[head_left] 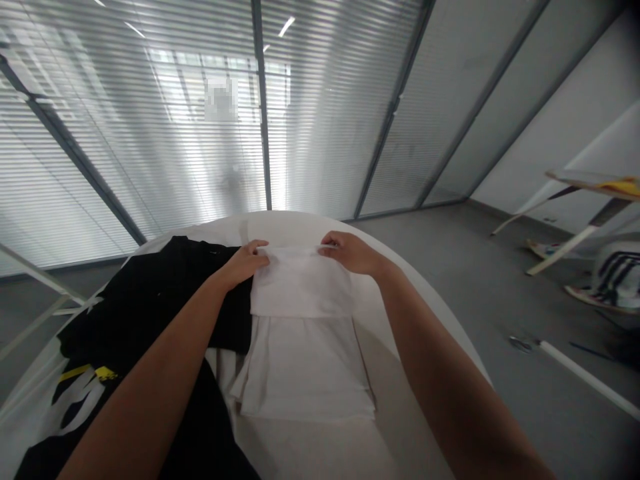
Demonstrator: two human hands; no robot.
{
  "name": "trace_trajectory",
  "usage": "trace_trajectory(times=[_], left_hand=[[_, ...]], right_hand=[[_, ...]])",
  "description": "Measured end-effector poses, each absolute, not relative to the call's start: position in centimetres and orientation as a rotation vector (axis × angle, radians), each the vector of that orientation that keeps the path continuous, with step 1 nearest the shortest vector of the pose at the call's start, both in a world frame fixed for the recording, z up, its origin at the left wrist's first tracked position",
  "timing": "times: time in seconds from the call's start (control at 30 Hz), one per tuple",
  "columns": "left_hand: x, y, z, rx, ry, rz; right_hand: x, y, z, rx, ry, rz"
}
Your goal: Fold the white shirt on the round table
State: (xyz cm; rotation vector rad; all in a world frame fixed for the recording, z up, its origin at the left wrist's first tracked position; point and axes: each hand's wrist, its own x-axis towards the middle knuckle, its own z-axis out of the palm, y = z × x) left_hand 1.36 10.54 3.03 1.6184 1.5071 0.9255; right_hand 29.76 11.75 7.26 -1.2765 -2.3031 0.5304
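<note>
A white cloth garment (305, 367) lies partly folded on a round white table (415, 287), its far part doubled over in a flat band. My left hand (246, 262) pinches the far left corner of that fold. At the far right corner, my right hand (350, 252) grips the same edge between thumb and fingers. The cloth's exact kind cannot be made out. Just left of it, partly under my left forearm, spreads black clothing (165, 273). A dark piece with a white and yellow print (83, 393) lies nearer to me.
Beyond the table stands a glass partition with blinds (320, 120). On the right, a wooden-topped table (590, 187) holds something yellow. A white pole (590, 380) and a striped white-and-black item (620, 277) are on the floor side at right.
</note>
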Motion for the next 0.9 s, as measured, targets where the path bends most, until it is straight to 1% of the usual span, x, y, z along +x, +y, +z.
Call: trace_trajectory(times=[0.13, 0.33, 0.6, 0.73, 0.9], left_hand=[[1.4, 10.5, 2.8, 1.386, 1.312, 0.986], [1.7, 10.4, 3.7, 1.223, 1.257, 1.206], [0.5, 10.3, 6.4, 1.108, 1.073, 1.461], [-0.4, 9.6, 7.7, 1.149, 1.050, 1.372], [-1.9, 7.3, 10.5, 1.452, 1.038, 1.055]], right_hand=[[29.7, 11.9, 7.4, -1.323, -2.258, 0.484], [29.7, 12.5, 7.4, -1.492, -2.181, 0.334], [28.3, 12.6, 8.6, -1.314, -1.961, 0.314], [28.8, 11.5, 10.0, -1.253, -2.028, 0.443], [31.1, 8.6, 13.2, -1.217, -2.324, 0.775]])
